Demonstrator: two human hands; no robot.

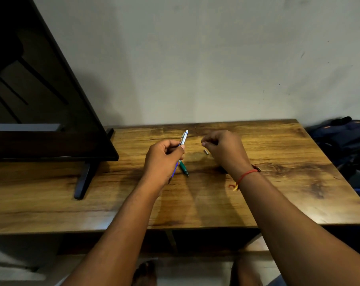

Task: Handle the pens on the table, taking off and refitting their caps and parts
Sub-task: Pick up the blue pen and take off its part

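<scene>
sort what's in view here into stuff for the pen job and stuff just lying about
For the job:
silver pen, held in the left hand
green pen, lying on the table
small metal part, on the table by the right hand

Just lying about:
screen, standing at the table's left
bag, past the table's right edge

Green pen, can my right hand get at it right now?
Probably yes. The green pen lies on the table near the right hand, nothing between them, though the left hand, holding a white pen, overhangs its far end.
</scene>
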